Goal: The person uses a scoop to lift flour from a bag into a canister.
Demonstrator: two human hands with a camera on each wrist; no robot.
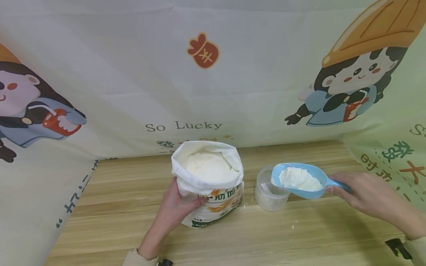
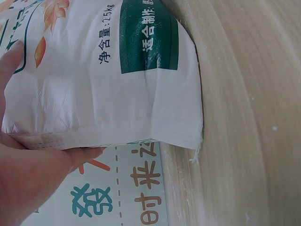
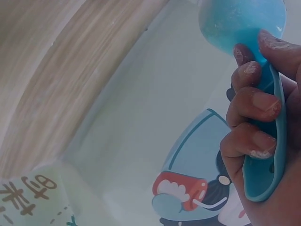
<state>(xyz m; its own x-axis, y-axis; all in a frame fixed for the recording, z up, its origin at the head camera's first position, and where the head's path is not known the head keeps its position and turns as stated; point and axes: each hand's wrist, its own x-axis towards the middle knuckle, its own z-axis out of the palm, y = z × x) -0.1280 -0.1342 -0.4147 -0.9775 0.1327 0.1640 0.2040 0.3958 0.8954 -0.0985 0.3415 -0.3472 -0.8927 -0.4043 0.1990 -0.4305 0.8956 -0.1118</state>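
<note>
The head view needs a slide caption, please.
Left hand grips white bag, right hand holds laden blue scoop; clear tub between the hands.

In the head view, toward the far edge of the table (image 1: 116, 214), the scoop (image 1: 308, 194) hid part of the tub (image 1: 270, 202), and the bag (image 1: 207, 181) part of the left hand (image 1: 179, 207)

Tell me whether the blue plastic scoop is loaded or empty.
Loaded: white powder is heaped in the blue plastic scoop that the right hand grips.

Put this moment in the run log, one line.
Left hand: grips white bag | Right hand: holds blue scoop of white powder | Clear tub: beside bag
</note>
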